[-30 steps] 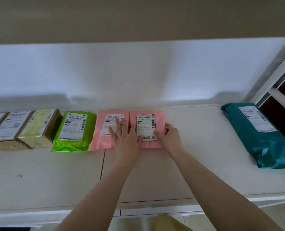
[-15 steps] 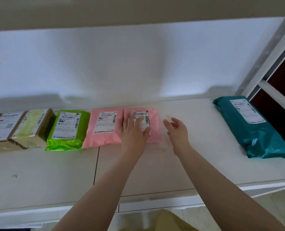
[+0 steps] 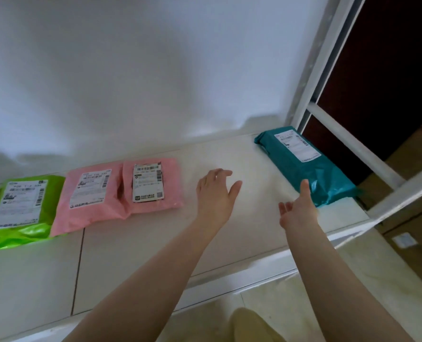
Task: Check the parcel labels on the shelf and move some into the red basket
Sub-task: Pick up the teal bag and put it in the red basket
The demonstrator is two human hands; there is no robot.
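Both hands are over the bare stretch of the white shelf (image 3: 135,255), and neither holds anything. The left hand (image 3: 214,193) has its fingers straight and loosely spread with the thumb out to the side, in the gap between the pink parcels and the teal parcel (image 3: 311,166), clear of both. The right hand (image 3: 298,211) reaches toward the teal parcel with one finger stretched out; its tip lies at the parcel's near edge, but whether it actually touches cannot be told. The other fingers of that hand are slack and partly hidden. The teal parcel lies at the shelf's right end beside the white frame post (image 3: 313,77), label up. To the left, the smaller pink parcel (image 3: 155,186) overlaps the larger pink parcel (image 3: 91,201), and a green parcel (image 3: 20,211) lies just beside that, all label up. The labels are too blurred to read.
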